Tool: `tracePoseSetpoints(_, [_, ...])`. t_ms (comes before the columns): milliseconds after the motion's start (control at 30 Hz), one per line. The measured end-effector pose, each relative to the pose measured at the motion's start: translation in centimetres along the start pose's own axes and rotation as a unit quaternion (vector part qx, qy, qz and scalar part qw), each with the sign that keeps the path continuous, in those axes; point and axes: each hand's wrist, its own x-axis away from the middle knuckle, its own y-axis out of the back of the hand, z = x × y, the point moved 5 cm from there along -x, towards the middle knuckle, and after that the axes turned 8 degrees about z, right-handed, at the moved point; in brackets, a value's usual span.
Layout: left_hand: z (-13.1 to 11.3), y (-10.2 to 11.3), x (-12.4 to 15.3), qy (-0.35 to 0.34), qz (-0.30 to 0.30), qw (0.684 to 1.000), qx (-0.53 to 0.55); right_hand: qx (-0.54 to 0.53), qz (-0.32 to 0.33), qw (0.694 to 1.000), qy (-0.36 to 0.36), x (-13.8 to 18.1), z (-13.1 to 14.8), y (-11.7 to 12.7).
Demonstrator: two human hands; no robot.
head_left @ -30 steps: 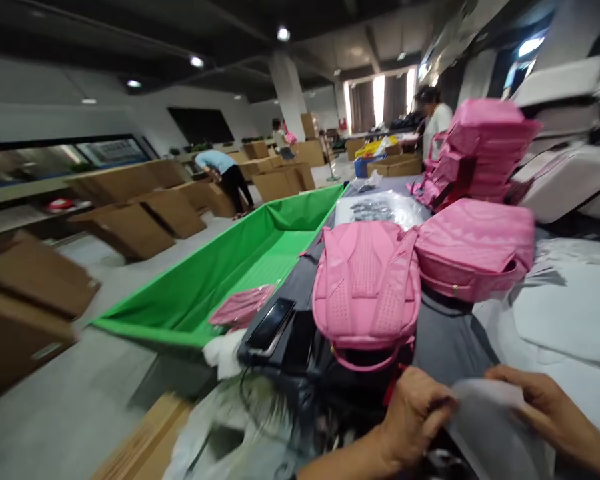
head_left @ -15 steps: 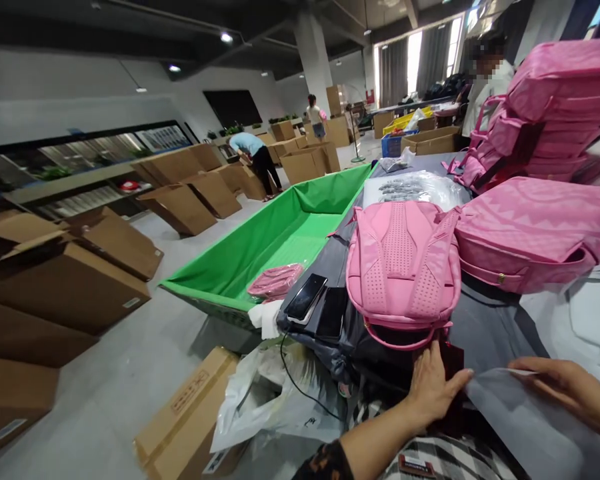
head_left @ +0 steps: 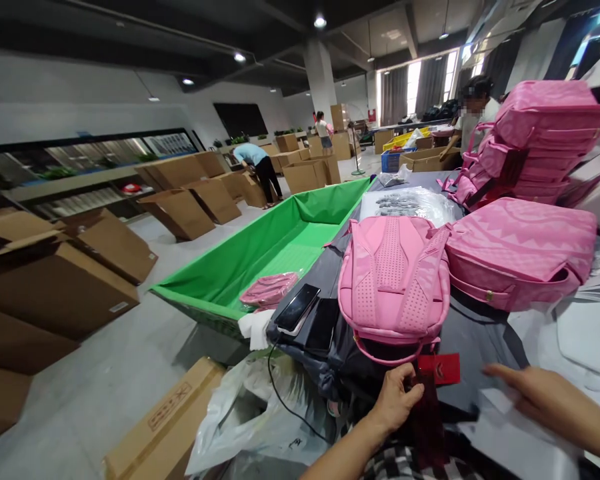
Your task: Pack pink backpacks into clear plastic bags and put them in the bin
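Red card is pinched between the thumb and fingertips (head_left: 413, 389) of the left hand (head_left: 394, 400), which is closed on the left edge of a red tag (head_left: 441, 369). The knuckles are bunched and the wrist is slightly bent. The bare forearm rises from the bottom of the view, slanting up and to the right.

The right hand (head_left: 533, 393) comes in low from the right. Its fingers are straight, close together and pointing left at the tag. It is spread flat, grips nothing and stops a little short of the tag. Beneath it lies a white sheet (head_left: 520, 443).

The tag lies at the near edge of the grey table cover (head_left: 480, 333), just below the loop handle of a pink backpack (head_left: 394, 280) that lies padded back up. A second pink bag (head_left: 523, 257) touches its right side, and a stack of pink bags (head_left: 547, 137) stands further back.

Left of the backpack a phone (head_left: 297, 308) rests at the table's corner, beside a long green bin (head_left: 260, 250). Cardboard boxes (head_left: 55, 287) line the floor, and one person (head_left: 257, 163) bends over them far off.
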Motion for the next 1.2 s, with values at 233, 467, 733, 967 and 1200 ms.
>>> tracePoseSetpoints(233, [0.9,-3.4,0.6,-0.083,0.0,0.997,0.01,0.146,0.054,0.986,0.063,-4.3,12.0,-3.7])
tracePoseSetpoints(467, [3.0,-2.3,3.5,-0.05,-0.063,0.989,-0.126,0.04,0.082,0.993,0.074,0.4,6.7,-5.7])
tracePoseSetpoints(733, [0.8,-2.8,1.3,-0.213,-0.111,0.931,-0.276,-0.279,0.189,0.941,-0.013,-4.6,5.5,-6.1])
tracePoseSetpoints(967, [4.3,-0.9,-1.0,-0.004,-0.097,0.989,-0.111,-0.345,0.228,0.911,-0.003,-4.0,6.8,-6.9])
tracePoseSetpoints(1200, [0.1,-3.6,-3.5,0.055,0.066,0.951,0.298,-0.444,0.272,0.853,0.049,-2.5,9.6,-4.7])
